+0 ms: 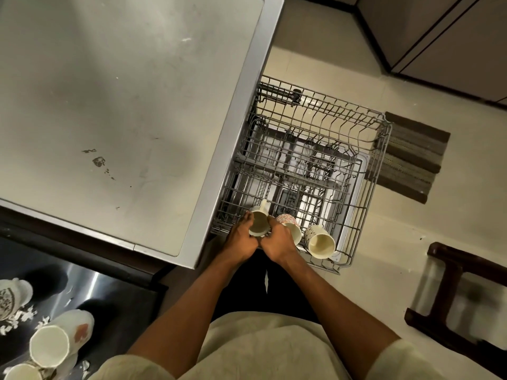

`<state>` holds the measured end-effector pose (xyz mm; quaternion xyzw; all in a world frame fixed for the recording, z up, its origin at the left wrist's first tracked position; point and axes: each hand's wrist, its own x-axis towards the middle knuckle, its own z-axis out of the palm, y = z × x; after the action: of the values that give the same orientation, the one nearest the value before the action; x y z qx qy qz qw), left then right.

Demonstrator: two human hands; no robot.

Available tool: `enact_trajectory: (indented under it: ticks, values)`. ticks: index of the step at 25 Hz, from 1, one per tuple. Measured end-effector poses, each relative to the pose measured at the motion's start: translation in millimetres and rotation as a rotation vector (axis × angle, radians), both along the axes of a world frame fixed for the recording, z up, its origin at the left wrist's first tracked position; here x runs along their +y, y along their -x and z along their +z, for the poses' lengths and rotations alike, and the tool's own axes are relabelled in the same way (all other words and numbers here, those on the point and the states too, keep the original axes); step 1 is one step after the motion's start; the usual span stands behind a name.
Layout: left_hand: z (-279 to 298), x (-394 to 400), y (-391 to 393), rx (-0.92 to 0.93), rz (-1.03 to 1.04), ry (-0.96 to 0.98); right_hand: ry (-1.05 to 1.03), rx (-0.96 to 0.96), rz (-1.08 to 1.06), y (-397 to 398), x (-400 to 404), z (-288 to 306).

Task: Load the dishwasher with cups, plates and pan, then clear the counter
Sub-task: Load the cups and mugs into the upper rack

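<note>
The grey wire dishwasher rack (pixel 356 160) is pulled out beside the steel dishwasher top (pixel 123 91). At the rack's near left corner a cream cup (pixel 259 222) lies on its side, handle pointing away. My left hand (pixel 242 238) grips its left side and my right hand (pixel 277 242) grips its right side. Just to the right a cup with red print (pixel 288 223) lies tilted, partly hidden by my right hand. A speckled cream cup (pixel 321 241) lies beside it, its mouth facing me.
Three more cups (pixel 55 344) stand on the dark counter at the lower left, with white shards around them. A brown striped mat (pixel 408 157) lies beyond the rack. A dark wooden stool (pixel 461 297) stands on the floor at right. Cabinets (pixel 439 37) fill the upper right.
</note>
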<state>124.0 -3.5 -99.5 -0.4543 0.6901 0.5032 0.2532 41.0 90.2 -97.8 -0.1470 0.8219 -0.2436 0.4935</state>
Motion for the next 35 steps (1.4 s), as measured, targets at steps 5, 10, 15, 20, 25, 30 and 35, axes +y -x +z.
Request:
enact_trajectory:
  ticks: [5, 10, 15, 20, 25, 30, 35]
  values:
    - [18.3, 9.5, -13.2, 0.092, -0.097, 0.049, -0.031, 0.137, 0.237, 0.2, 8.1, 19.5]
    - [55.9, 19.4, -20.0, 0.204, -0.174, 0.282, 0.022, 0.322, 0.429, -1.3, 16.2, 46.5]
    - [91.6, 33.0, -31.8, 0.373, -0.174, 0.451, 0.152, 0.486, 0.591, -3.6, 20.3, 90.4]
    - [136.1, 40.5, -54.1, 0.533, -0.133, 0.689, 0.294, 0.564, 0.654, -21.7, 14.5, 143.8]
    - [174.7, 46.9, -113.1, 0.566, 0.024, 0.885, 0.491, 0.624, 0.723, -72.4, 6.9, 185.7]
    - [199.5, 75.4, -208.3, 0.538, 0.207, 1.007, 0.701, 0.698, 0.872, -159.5, 9.8, 206.9]
    - [218.7, 128.5, -320.9, 0.458, 0.407, 1.089, 0.856, 0.668, 1.044, -269.3, 31.1, 220.0]
